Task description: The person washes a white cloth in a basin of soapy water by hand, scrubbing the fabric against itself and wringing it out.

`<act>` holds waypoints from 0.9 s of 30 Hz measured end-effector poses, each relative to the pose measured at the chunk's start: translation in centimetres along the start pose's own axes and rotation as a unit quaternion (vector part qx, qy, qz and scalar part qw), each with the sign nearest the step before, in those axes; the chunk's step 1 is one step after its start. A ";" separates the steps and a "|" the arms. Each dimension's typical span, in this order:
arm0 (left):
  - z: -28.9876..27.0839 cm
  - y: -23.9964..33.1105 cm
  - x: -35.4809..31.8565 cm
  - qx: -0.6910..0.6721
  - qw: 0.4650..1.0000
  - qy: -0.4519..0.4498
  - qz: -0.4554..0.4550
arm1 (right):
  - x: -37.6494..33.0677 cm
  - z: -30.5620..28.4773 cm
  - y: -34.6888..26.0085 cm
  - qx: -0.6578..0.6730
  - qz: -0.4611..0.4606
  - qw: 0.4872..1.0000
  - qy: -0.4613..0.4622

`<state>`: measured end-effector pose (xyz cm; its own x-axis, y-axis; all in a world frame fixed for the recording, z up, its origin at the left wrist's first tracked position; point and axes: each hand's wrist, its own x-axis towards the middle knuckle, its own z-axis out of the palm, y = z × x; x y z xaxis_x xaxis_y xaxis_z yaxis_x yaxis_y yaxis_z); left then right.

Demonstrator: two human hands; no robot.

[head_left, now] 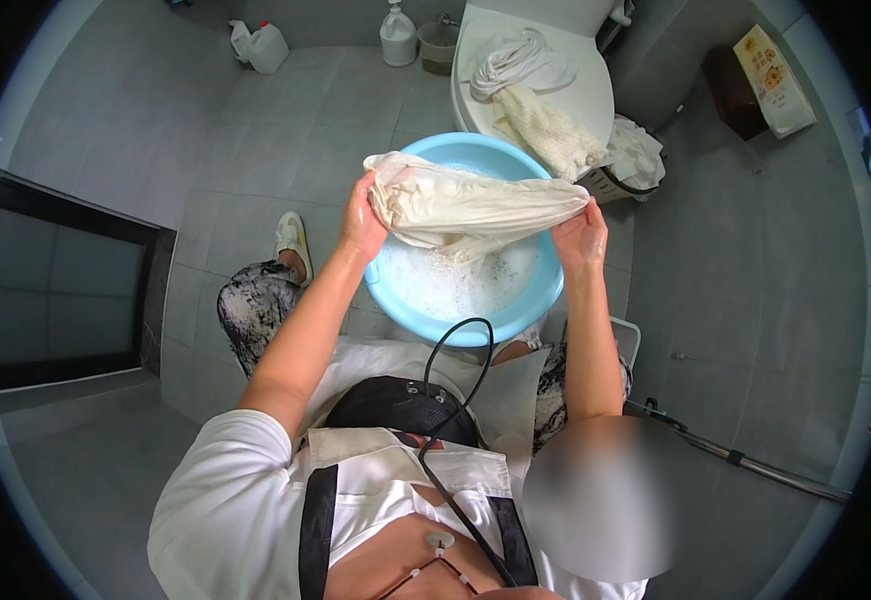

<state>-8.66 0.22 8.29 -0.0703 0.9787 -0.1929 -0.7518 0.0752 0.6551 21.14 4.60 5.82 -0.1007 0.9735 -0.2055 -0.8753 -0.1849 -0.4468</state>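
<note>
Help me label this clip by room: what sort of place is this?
Probably a bathroom: there is a white toilet, a grey tiled floor and a light blue basin of sudsy water.

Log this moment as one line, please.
left hand: gripping cloth | right hand: gripping other end | cloth: stretched over basin | basin: holds suds

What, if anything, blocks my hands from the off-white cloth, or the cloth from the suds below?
Nothing visible does. Your left hand and right hand grip the off-white cloth at opposite ends, and it hangs over the blue basin with no object showing between it and the suds.
</note>
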 end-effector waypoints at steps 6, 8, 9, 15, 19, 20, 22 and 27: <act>-0.6 -1.1 1.7 -0.030 0.998 -0.019 -0.055 | 0.5 2.0 1.3 -0.150 -0.043 0.987 -0.027; -1.2 -2.2 2.8 0.053 0.993 0.005 -0.102 | 0.8 2.5 1.6 -0.277 -0.068 0.958 0.010; -0.9 -2.5 2.9 0.094 0.987 0.017 -0.127 | 1.2 2.1 1.7 -0.386 -0.056 0.921 0.019; -4.0 -7.6 3.8 0.592 0.802 -0.065 -0.036 | 2.6 -0.5 5.2 -0.718 -0.049 0.692 -0.059; -2.9 -7.4 3.2 0.736 0.651 -0.171 -0.079 | 0.8 0.2 7.1 -0.869 -0.034 0.466 -0.165; -2.5 -7.1 3.1 0.759 0.615 -0.188 -0.101 | 0.5 0.1 7.4 -0.894 -0.015 0.403 -0.194; -2.2 -6.1 2.9 0.810 0.542 -0.216 -0.063 | 0.5 -0.3 7.5 -0.905 0.018 0.378 -0.192; 0.0 -2.2 3.1 0.853 0.471 -0.220 0.038 | -0.5 3.1 3.8 -0.920 0.069 0.356 -0.145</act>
<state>-7.18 3.04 6.23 0.3712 0.9071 -0.1983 0.8903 -0.2871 0.3533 16.41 3.87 6.96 -0.3606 0.8617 -0.3570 0.9141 0.2504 -0.3189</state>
